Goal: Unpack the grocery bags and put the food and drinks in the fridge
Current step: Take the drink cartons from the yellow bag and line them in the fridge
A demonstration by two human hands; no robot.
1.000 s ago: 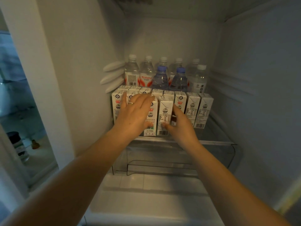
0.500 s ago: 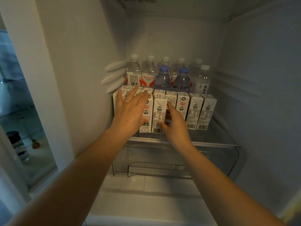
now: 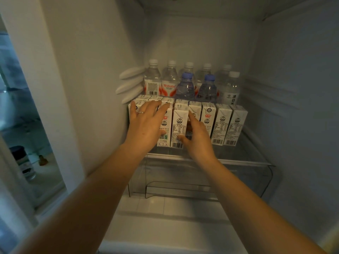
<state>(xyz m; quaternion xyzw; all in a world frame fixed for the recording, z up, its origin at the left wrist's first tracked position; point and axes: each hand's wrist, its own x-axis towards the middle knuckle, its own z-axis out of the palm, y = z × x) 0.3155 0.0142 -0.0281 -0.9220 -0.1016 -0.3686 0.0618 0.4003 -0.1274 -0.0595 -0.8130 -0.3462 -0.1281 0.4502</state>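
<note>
Two hands square a row of milk cartons (image 3: pixel 180 123) on the fridge shelf (image 3: pixel 244 158): left hand (image 3: pixel 146 125) flat, fingers spread; right hand (image 3: pixel 197 138) pinching one carton. Best pushed evenly toward the water bottles (image 3: pixel 185 87) beyond.

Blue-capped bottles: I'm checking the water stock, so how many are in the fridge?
2. One blue-capped bottle stands just left of the other, both mid-shelf behind the cartons and before the white-capped bottles. More may be hidden behind.
</note>
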